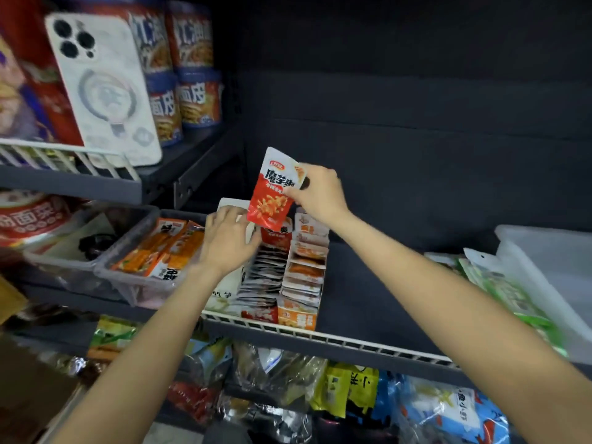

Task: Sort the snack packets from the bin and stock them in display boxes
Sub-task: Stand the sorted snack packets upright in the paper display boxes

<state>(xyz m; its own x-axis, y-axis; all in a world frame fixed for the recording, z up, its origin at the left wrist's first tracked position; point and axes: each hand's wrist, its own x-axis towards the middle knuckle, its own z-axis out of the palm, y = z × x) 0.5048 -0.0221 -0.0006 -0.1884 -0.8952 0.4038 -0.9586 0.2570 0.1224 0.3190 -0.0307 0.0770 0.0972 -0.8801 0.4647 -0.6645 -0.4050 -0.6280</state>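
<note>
Head view: red packet point(271, 190) poised over the display box point(282, 277).
Right hand point(317, 190) pinches its corner; left hand point(229, 240), fingers spread, holds the row back; a slip could jam it crooked.

Looks like a small shop, I'm at the snack aisle. Dark metal shelves point(352, 342) with white wire front rails point(320, 334). Instant noodle tubs point(198, 97) stacked on the upper tier, a cardboard display box point(288, 274) packed with rows of snack packets on mine, a clear bin point(134, 267) of orange packets beside it, loose bagged snacks point(352, 389) on the tier below.
</note>
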